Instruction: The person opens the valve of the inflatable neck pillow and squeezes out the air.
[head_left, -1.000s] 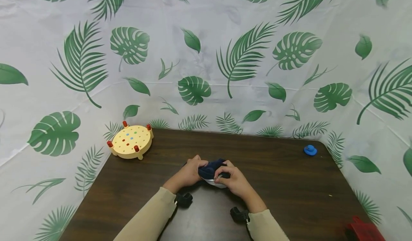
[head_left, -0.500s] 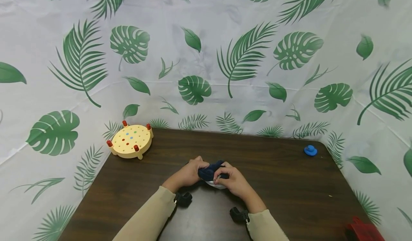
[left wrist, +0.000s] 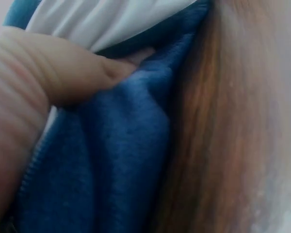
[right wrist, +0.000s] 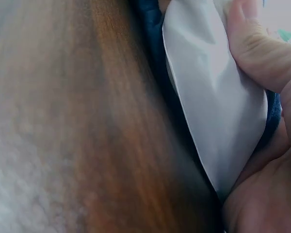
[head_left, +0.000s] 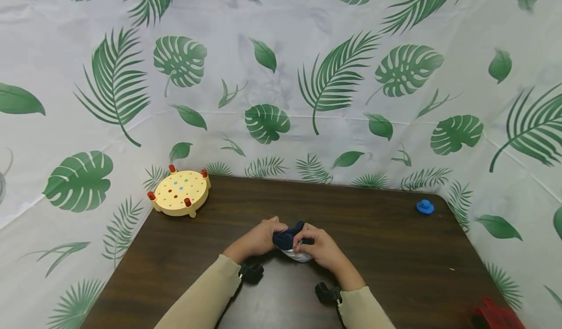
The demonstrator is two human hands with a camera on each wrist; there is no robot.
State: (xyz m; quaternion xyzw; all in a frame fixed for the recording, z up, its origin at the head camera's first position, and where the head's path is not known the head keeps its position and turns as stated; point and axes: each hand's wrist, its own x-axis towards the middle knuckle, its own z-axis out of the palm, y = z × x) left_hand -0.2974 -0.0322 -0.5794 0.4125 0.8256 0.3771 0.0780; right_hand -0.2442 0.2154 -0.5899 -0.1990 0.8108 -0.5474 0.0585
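Note:
A small navy cloth item [head_left: 284, 240] with a shiny white satiny part [head_left: 299, 257] is between both hands, low over the middle of the table. My left hand [head_left: 262, 236] grips its left side; in the left wrist view the thumb [left wrist: 82, 68] presses into the folds of the blue cloth [left wrist: 131, 131], below gathered white fabric [left wrist: 111, 22]. On the other side, my right hand [head_left: 321, 247] pinches the item's edge between thumb and index finger. In the right wrist view, the thumb [right wrist: 262, 53] lies against the smooth white panel [right wrist: 218, 92]. Whatever lies at the right fingertips is too small to tell.
A round yellow pegboard-like toy [head_left: 182, 192] with red-tipped legs stands at the table's back left. A small blue hat-shaped piece [head_left: 425, 206] lies at the back right. Something red [head_left: 496, 314] is at the front right. A leaf-patterned cloth [head_left: 281, 75] hangs behind the brown table [head_left: 395, 251].
The navy cloth has turned a little between the hands, and its white part shows slightly lower. Both hands keep their hold and have barely moved.

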